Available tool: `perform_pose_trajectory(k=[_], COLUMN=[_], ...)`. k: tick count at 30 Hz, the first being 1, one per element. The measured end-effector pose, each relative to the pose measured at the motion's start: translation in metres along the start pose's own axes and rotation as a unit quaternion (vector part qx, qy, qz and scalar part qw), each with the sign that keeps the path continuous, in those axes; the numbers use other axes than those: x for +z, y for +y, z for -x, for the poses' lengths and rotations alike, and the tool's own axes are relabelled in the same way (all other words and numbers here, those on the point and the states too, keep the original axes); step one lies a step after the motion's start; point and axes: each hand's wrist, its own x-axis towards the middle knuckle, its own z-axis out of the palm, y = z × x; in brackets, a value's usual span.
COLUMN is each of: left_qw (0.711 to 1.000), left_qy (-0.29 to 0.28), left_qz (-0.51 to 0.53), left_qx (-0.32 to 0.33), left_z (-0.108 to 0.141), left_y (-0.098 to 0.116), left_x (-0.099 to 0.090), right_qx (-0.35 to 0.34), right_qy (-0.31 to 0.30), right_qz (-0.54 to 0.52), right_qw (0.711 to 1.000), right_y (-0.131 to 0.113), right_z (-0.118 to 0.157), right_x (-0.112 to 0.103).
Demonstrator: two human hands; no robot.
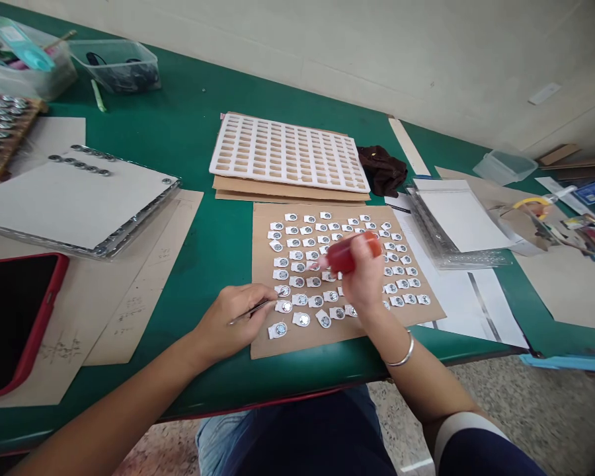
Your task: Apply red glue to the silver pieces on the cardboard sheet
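A brown cardboard sheet [272,347] lies in front of me, covered with rows of small round metallic pieces on white tabs [301,320]. My left hand [238,314] is at the sheet's left edge, its fingers closed around a thin metal tool like tweezers [250,311]; the tool's tip end is partly hidden by the fingers. Over the middle of the sheet, my right hand [367,274] grips a red squeeze bottle [342,256], tilted with its pale nozzle pointing left and down. The bottle is slightly blurred, and I cannot tell whether the nozzle touches a piece.
Behind the sheet sits a white grid tray [290,152] on cardboard, beside a dark cloth [383,170]. A red-cased phone [20,324] and a covered stack [79,205] are left. Plastic-wrapped sheets [461,218] lie right. Plastic tubs [121,66] stand at the back left.
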Motion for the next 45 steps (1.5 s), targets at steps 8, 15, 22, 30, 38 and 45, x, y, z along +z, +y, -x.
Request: perform_pose_trajectory(k=[8,15,22,30,38,45], left_qw=[0.99,0.994,0.969,0.949,0.9,0.897], left_qy=[0.07,0.065,0.017,0.018,0.039,0.029], left_qz=[-0.05,-0.082,-0.17,-0.234,-0.353,-0.366], left_qx=[-0.108,0.038,0.18,0.21,0.252,0.247], left_z=[-0.036,-0.029,-0.017,-0.016,-0.016,-0.012], left_y=[0.017,-0.008,-0.016,-0.013,0.002,0.002], left_x=[-0.036,-0.013,-0.003,0.005,0.017,0.021], right_qx=[-0.002,0.036,0.031,-0.019,-0.131,-0.144], right_qy=[0.021,0.002,-0.025,-0.059,-0.089,-0.114], right_qz=[-0.084,-0.103,-0.005,0.122,0.222,0.226], right_qw=[0.996,0.994,0.999,0.991,0.962,0.957], right_y=[-0.055,-0.029,-0.011,0.006,0.012,0.016], right_z=[-0.052,-0.041,-0.025,-0.021,-0.02,-0.02], right_x=[-0.023,0.018,0.038,0.043,0.051,0.054])
